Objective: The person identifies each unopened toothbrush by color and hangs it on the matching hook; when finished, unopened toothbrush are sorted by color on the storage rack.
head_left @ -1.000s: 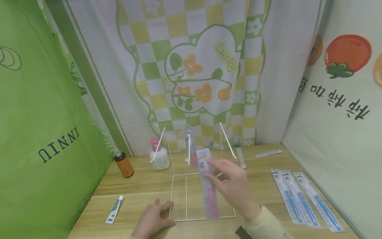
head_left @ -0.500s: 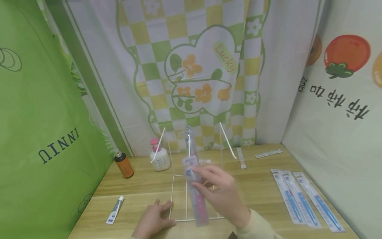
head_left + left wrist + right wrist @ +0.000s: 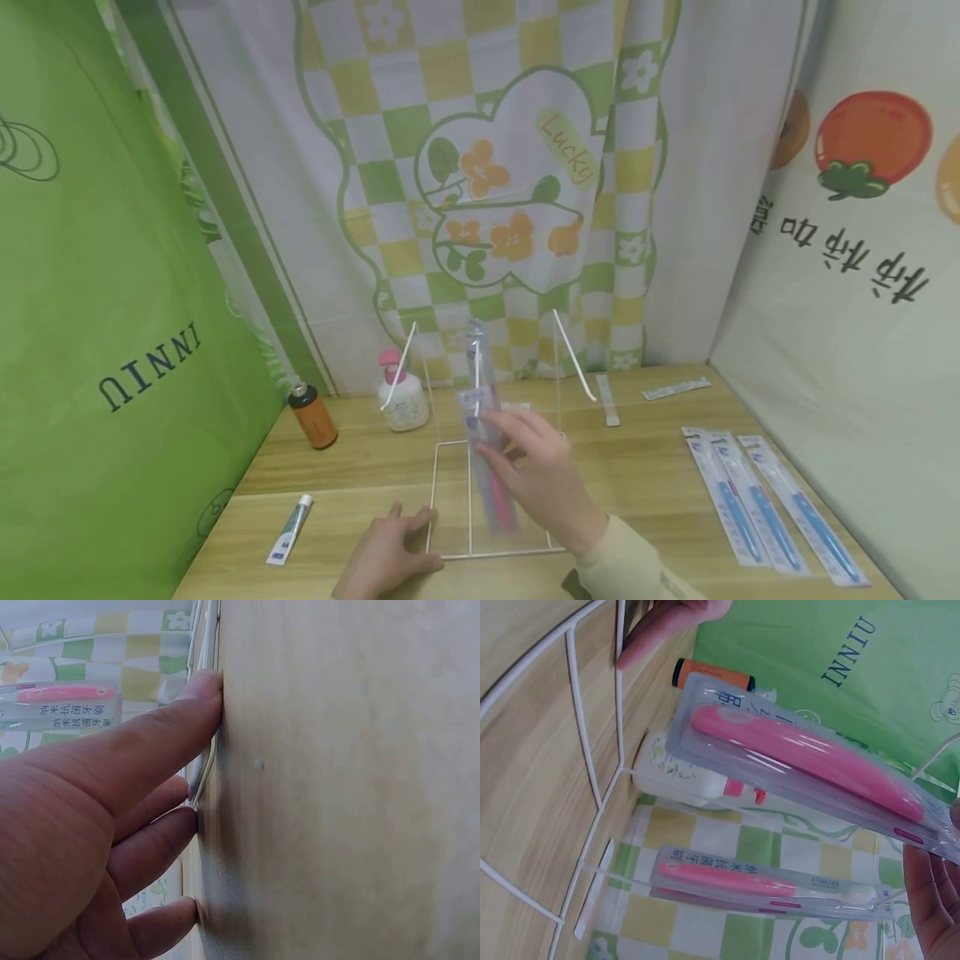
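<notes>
Head view, right hand [image 3: 545,477] pinching one pink toothbrush [image 3: 499,500] at six o'clock; left hand [image 3: 386,550], fingers spread, touching one rack [image 3: 470,504]; three blue toothbrushes [image 3: 767,512] at four o'clock; left wrist, thumb against the rack; right wrist, at least one hanging toothbrush [image 3: 727,879] at five o'clock.

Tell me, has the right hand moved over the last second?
Yes. The right hand has moved left in the head view, closer to the rack's middle hook.

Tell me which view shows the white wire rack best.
The head view: most of the white wire rack shows, base and prongs, though the right hand hides part. Right wrist shows mainly base bars, closer; left wrist, only an edge at the left hand.
</notes>
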Available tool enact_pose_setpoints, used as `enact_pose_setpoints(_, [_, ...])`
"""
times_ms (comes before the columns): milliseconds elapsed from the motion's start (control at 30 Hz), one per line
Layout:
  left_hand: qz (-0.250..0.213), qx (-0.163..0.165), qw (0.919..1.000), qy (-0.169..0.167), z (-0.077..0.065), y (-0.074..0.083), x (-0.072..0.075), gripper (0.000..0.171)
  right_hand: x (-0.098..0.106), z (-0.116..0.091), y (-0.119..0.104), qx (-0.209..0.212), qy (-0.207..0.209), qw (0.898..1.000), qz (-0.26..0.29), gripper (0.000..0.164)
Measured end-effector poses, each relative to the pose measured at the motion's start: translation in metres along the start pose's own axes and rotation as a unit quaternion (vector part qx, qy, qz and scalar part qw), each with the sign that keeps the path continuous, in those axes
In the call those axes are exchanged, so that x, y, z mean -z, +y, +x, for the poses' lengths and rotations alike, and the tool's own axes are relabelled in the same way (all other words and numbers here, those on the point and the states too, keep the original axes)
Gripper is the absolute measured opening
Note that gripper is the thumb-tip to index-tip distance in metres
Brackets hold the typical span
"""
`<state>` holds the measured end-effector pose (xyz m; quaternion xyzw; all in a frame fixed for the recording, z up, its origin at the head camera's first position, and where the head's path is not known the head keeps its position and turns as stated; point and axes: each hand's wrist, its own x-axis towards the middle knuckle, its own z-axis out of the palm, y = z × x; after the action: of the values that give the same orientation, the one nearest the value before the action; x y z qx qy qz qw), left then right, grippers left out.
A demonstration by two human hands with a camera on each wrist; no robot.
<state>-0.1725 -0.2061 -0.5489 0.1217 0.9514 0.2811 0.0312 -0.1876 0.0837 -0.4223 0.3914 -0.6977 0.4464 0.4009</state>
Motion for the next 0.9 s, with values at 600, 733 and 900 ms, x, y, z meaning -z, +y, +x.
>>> enact_pose_setpoints(600, [-0.005,0.021,0.9998,-0.005,-0.001,0.003,0.000,0.081,-0.019,0.014,0.031,-0.025,-0.005,0.997,-0.076,0.052])
enact_pose_setpoints(733, [-0.004,0.020,0.9998,-0.005,-0.001,0.002,0.000,0.080,-0.023,0.019,0.039,-0.028,0.004,0.996,-0.086,0.051])
enact_pose_setpoints(900, [-0.005,0.013,0.9999,-0.007,0.000,0.001,-0.001,0.080,-0.027,0.025,0.047,-0.032,0.012,0.995,-0.096,0.052])
